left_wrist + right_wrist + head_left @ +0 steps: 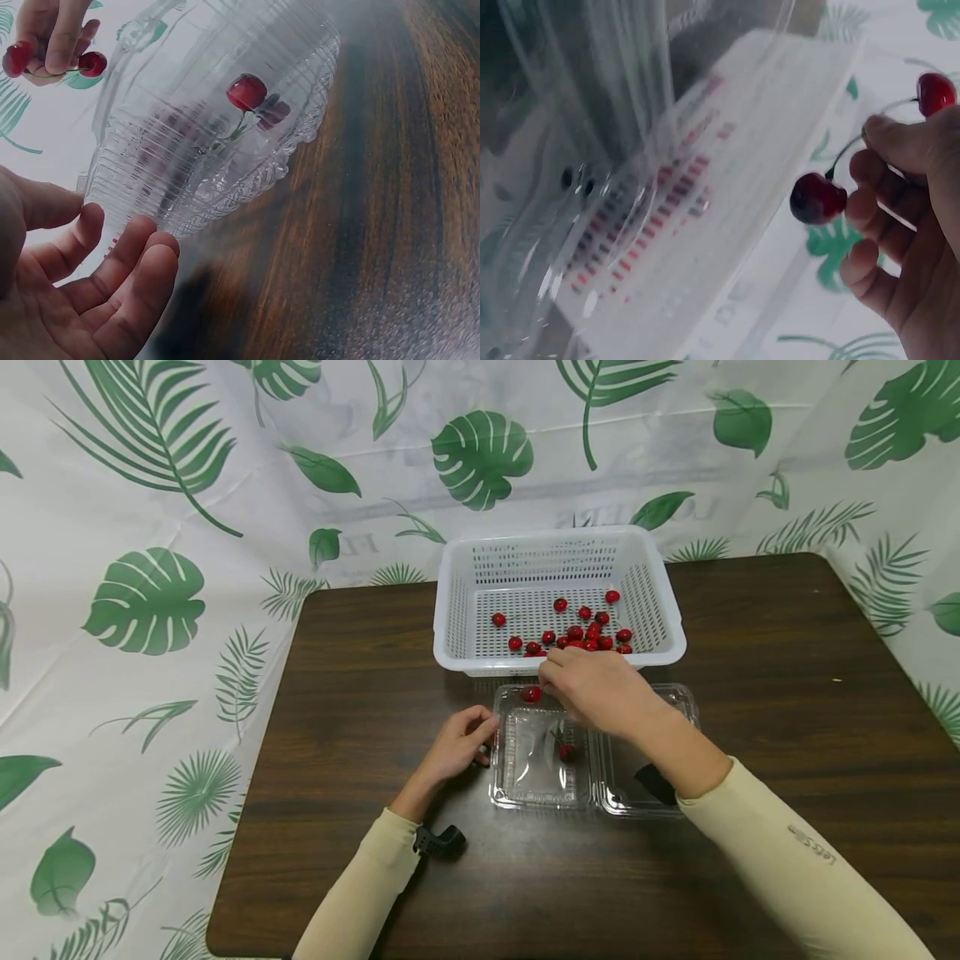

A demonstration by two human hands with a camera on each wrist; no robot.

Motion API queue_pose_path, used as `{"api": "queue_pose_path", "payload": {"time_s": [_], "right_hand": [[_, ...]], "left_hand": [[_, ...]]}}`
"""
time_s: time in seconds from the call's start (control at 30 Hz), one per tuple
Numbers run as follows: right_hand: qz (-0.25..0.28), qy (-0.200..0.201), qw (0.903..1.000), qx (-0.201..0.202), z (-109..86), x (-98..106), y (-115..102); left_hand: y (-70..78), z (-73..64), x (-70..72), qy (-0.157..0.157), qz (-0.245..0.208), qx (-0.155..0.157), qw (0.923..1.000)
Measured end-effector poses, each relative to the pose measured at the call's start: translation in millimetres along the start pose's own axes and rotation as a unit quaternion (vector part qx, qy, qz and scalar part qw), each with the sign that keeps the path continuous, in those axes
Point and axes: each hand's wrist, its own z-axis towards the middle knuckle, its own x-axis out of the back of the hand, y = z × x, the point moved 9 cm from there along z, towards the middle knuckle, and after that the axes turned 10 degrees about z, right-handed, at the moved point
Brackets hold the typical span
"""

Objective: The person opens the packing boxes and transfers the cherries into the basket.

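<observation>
My right hand [596, 689] pinches a pair of cherries [817, 199] by their thin joined stems. One hangs on either side of the fingers in the right wrist view. In the head view, the hand is over the back of a clear plastic clamshell box [543, 797], close to the basket's front rim. Thumb and forefinger of my left hand [461, 743] pinch the left edge of that box, the other fingers loosely bent beneath. Inside the box lies a cherry [247, 92] with a green stem.
Behind the box stands a white perforated plastic basket [558, 666] with many cherries [574, 632] heaped mostly toward its front right. The box's other half [637, 806] lies unfolded to the right, partly under my right forearm. All rest on a dark wooden table [352, 693] before a leaf-print curtain [255, 485].
</observation>
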Motion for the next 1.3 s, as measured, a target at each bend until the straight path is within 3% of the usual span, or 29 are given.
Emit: {"api": "queue_pose_path", "payload": {"time_s": [0.2, 0.4, 0.57, 1.0, 1.17, 1.3], "right_hand": [[-0.032, 0.055, 0.9965, -0.053, -2.8, 13, 36], [-0.047, 0.059, 0.9911, -0.110, -9.5, 7, 70], [-0.050, 0.056, 0.9898, -0.121, -11.5, 2, 83], [-0.058, 0.076, 0.9869, -0.130, -15.4, 3, 87], [-0.058, 0.121, 0.9837, -0.120, -18.0, 11, 78], [-0.041, 0.161, 0.9816, -0.094, -17.7, 19, 56]], "left_hand": [[0.2, -0.8, 2.4, 0.012, -0.003, -0.013, 0.9998], [0.1, -1.4, 3.2, 0.012, -0.002, -0.005, 0.9999], [-0.7, -1.1, 3.6, 0.010, -0.003, 0.001, 0.9999], [-2.0, -0.2, 3.0, -0.001, -0.010, -0.004, 0.9999], [-2.6, 0.5, 2.1, -0.013, -0.014, 0.001, 0.9998], [3.8, -2.2, 2.8, -0.022, -0.015, 0.005, 0.9996]]}}
